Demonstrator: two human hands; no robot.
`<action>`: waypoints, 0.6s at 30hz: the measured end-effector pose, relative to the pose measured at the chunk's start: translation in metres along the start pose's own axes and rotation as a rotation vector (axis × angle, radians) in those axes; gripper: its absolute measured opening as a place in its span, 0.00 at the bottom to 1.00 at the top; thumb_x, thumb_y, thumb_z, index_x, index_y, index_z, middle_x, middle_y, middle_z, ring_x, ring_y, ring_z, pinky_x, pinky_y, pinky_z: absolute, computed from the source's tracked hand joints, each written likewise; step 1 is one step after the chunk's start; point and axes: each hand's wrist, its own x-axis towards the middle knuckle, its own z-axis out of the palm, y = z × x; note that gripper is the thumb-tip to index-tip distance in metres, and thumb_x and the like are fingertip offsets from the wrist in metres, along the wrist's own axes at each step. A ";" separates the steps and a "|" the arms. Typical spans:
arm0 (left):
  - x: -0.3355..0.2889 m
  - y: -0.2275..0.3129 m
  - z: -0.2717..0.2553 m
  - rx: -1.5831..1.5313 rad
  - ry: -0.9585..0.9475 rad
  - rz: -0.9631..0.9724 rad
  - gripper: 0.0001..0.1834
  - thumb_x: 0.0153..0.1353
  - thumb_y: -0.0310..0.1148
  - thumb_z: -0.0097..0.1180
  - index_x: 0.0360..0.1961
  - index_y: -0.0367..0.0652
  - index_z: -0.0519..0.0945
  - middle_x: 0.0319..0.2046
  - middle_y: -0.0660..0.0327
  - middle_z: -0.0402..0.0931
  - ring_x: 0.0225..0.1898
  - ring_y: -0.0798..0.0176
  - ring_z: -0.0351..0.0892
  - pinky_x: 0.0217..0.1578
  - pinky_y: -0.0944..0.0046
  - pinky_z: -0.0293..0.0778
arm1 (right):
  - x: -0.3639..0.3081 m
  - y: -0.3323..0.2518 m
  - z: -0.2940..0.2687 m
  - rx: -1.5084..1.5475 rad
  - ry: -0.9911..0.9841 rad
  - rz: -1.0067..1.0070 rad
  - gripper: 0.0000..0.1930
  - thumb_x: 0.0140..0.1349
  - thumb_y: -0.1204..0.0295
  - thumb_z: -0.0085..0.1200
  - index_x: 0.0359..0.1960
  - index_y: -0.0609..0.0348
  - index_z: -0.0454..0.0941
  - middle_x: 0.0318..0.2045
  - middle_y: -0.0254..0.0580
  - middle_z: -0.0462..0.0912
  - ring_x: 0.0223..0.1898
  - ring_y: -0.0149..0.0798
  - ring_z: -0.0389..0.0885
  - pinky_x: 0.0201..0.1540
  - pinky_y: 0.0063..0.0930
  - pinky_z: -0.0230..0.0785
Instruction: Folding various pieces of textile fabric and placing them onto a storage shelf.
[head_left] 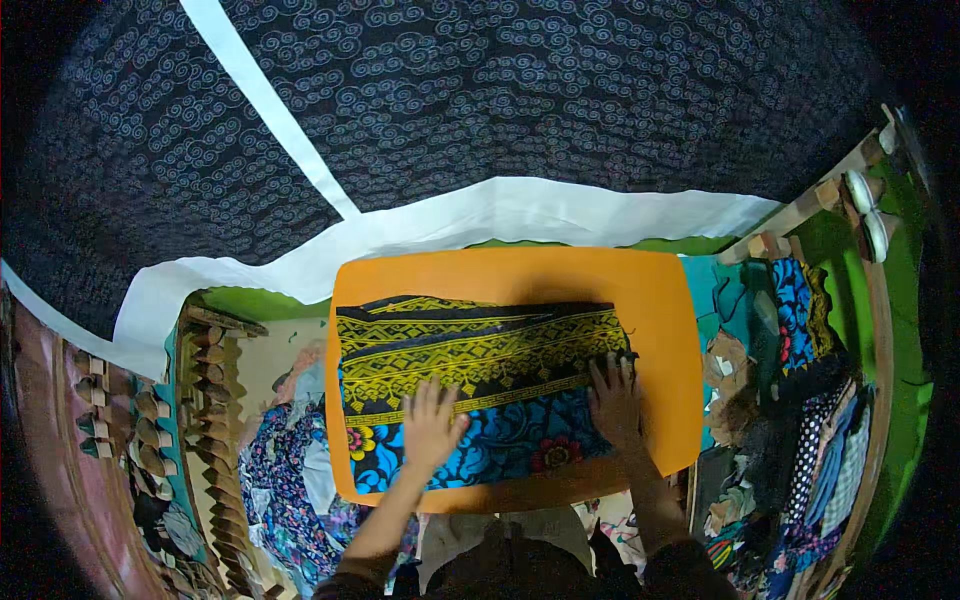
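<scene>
Looking down through the head view, I see a folded patterned cloth [480, 385] lying on an orange desk [660, 300], its long axis running left to right across the surface. Both hands rest flat on it, fingers spread and palms down, gripping nothing. My left hand [432, 425] presses the lower middle of the cloth, where the yellow-and-black band meets the blue floral part. My right hand [615, 400] sits at the cloth's right end, fingertips on the edge, so it is the nearer hand to that end; the left end lies well apart from both. Bare orange surface shows above the cloth and to its right. Beside the desk, a heap of fabrics [790, 400] crowds the right side, and another pile of cloth [290, 460] lies lower left.
</scene>
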 end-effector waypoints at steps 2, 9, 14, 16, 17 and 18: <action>0.027 -0.038 -0.001 0.091 0.142 -0.103 0.32 0.52 0.44 0.50 0.59 0.48 0.60 0.60 0.54 0.53 0.62 0.49 0.49 0.58 0.43 0.45 | 0.023 0.009 -0.003 -0.019 0.016 -0.037 0.22 0.62 0.65 0.38 0.59 0.53 0.58 0.62 0.47 0.51 0.62 0.50 0.50 0.61 0.50 0.43; 0.099 -0.094 -0.060 0.210 -0.395 -0.061 0.45 0.38 0.44 0.59 0.61 0.49 0.55 0.62 0.59 0.50 0.63 0.55 0.48 0.61 0.45 0.38 | 0.119 -0.042 -0.034 0.325 -0.057 -0.588 0.32 0.49 0.68 0.49 0.59 0.56 0.56 0.61 0.47 0.54 0.63 0.49 0.48 0.60 0.56 0.42; 0.103 -0.091 -0.061 0.280 -0.592 -0.115 0.48 0.35 0.45 0.65 0.60 0.51 0.57 0.59 0.61 0.54 0.57 0.55 0.59 0.56 0.47 0.53 | 0.138 -0.064 -0.015 0.380 -0.305 -0.665 0.39 0.42 0.68 0.55 0.60 0.57 0.54 0.59 0.45 0.57 0.60 0.48 0.54 0.56 0.51 0.50; 0.101 -0.093 -0.059 0.297 -0.527 -0.107 0.43 0.34 0.44 0.66 0.55 0.48 0.64 0.55 0.60 0.62 0.54 0.55 0.64 0.51 0.49 0.58 | 0.139 -0.069 -0.016 0.343 -0.313 -0.626 0.37 0.39 0.69 0.56 0.57 0.58 0.59 0.54 0.46 0.65 0.55 0.47 0.61 0.52 0.44 0.57; 0.105 -0.094 -0.056 0.291 -0.602 -0.059 0.39 0.34 0.43 0.65 0.52 0.48 0.68 0.51 0.60 0.66 0.53 0.54 0.64 0.50 0.50 0.59 | 0.139 -0.064 0.000 0.374 -0.224 -0.678 0.35 0.37 0.69 0.56 0.55 0.57 0.63 0.49 0.47 0.69 0.52 0.46 0.65 0.51 0.45 0.56; 0.106 -0.096 -0.052 0.285 -0.681 -0.014 0.35 0.34 0.43 0.65 0.49 0.48 0.71 0.47 0.59 0.70 0.51 0.54 0.65 0.50 0.51 0.60 | 0.139 -0.061 0.018 0.407 -0.138 -0.732 0.33 0.36 0.68 0.55 0.52 0.56 0.67 0.43 0.47 0.74 0.48 0.44 0.69 0.51 0.47 0.56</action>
